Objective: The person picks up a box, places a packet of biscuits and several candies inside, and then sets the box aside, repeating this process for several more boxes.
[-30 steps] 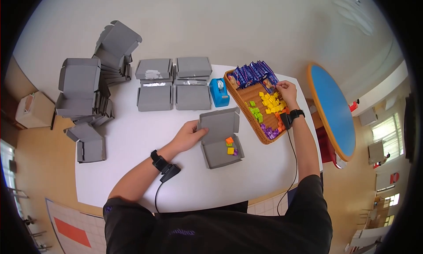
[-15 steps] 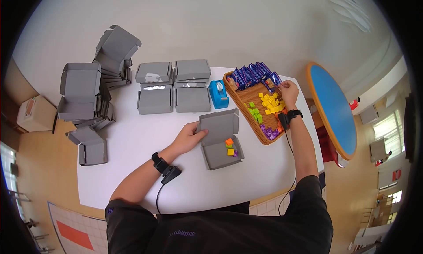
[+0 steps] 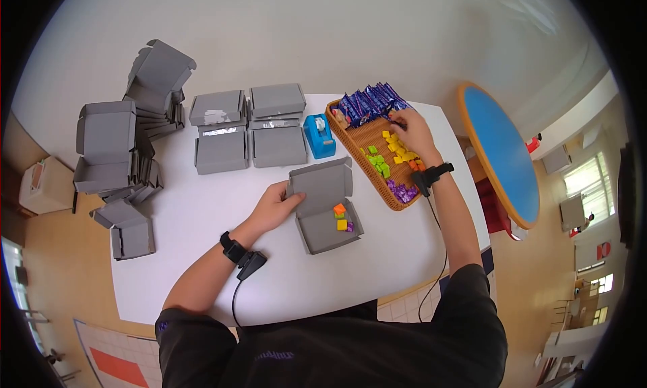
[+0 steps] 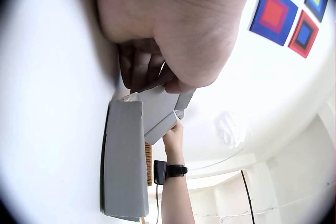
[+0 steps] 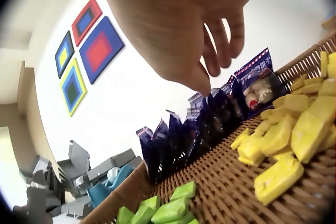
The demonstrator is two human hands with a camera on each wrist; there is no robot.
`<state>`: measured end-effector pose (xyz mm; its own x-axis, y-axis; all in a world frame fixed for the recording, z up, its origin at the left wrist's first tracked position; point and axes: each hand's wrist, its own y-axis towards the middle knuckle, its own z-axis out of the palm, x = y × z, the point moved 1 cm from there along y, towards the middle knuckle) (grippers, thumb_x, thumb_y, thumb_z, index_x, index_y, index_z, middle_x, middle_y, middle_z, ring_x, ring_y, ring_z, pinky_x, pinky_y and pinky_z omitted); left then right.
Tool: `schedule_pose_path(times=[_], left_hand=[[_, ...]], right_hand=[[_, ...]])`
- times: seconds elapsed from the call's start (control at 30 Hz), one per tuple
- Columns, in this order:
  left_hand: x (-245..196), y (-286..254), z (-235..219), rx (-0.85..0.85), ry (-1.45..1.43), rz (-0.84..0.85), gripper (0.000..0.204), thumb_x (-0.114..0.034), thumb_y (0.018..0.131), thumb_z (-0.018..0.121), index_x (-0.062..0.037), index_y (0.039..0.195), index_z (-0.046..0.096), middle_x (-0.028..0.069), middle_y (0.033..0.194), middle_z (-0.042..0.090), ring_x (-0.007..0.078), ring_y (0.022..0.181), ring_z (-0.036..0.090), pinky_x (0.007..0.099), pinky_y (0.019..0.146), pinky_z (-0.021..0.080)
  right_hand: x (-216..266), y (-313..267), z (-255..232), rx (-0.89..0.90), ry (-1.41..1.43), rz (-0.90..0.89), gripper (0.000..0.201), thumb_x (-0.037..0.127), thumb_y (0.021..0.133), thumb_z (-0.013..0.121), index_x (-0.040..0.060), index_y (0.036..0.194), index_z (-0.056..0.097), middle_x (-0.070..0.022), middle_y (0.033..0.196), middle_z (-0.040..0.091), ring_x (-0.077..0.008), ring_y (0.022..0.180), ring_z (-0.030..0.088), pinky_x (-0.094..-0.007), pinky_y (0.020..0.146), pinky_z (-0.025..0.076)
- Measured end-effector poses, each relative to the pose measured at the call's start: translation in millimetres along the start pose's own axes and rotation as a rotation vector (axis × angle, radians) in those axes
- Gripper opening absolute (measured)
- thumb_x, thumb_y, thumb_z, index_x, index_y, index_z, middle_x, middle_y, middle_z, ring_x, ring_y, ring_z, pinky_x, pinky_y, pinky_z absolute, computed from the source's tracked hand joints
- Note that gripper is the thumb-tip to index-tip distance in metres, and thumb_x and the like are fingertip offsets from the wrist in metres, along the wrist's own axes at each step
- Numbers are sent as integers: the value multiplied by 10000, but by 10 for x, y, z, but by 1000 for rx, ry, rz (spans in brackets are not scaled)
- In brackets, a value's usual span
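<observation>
Left hand (image 3: 271,207) props the lid; right hand (image 3: 415,135) is at the navy packets (image 3: 367,105).
Left fingers pinch the lid (image 3: 319,184) by its side edge, thumb on the inner face, probably to hold the open box (image 3: 315,234) wide and steady. Box sits on the tabletop (image 3: 202,270) just right of those fingers; orange, green, yellow and purple pieces cluster inside, on the side away from them. Right fingers are bent, slightly apart, thumb tip at a packet's top edge; can't tell if they pinch it. Packets stand on edge in a row under the thumb, likely so one top edge is easy to catch. Yellow pieces (image 3: 396,147) lie on the wrist side of the right fingers, green pieces (image 3: 383,168) left of those; basket (image 3: 360,133) piles go by colour, presumably so each kind picks cleanly.
</observation>
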<state>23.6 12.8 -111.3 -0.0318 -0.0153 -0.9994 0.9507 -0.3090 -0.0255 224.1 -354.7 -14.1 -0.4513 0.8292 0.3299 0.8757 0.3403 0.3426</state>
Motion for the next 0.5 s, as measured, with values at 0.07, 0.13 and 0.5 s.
schedule_pose_path(times=[0.07, 0.13, 0.5], left_hand=[[-2, -4, -4, 0, 18, 5, 338, -136, 1050, 611, 43, 1335, 646, 86, 1155, 752, 120, 1033, 687, 305, 928, 544], [-1, -18, -1, 6, 11, 4, 339, -135, 1051, 610, 47, 1334, 647, 86, 1159, 751, 121, 1035, 685, 305, 930, 543], [15, -5, 4, -1, 0, 11, 336, -158, 1056, 622, 57, 1312, 652, 81, 1133, 752, 122, 1038, 668, 302, 939, 529]], right_hand=[[-82, -7, 144, 82, -16, -84, 198, 16, 866, 690, 28, 1054, 752, -201, 1047, 734, -372, 1013, 693, -458, 910, 536], [-176, -55, 242, 146, -22, -113, 239, -2, 881, 641, 33, 1083, 764, -221, 1038, 741, -386, 1012, 695, -468, 917, 531], [-6, -269, -37, 253, -59, -4, 218, 33, 929, 609, -2, 1072, 769, -224, 999, 749, -399, 982, 703, -464, 898, 555]])
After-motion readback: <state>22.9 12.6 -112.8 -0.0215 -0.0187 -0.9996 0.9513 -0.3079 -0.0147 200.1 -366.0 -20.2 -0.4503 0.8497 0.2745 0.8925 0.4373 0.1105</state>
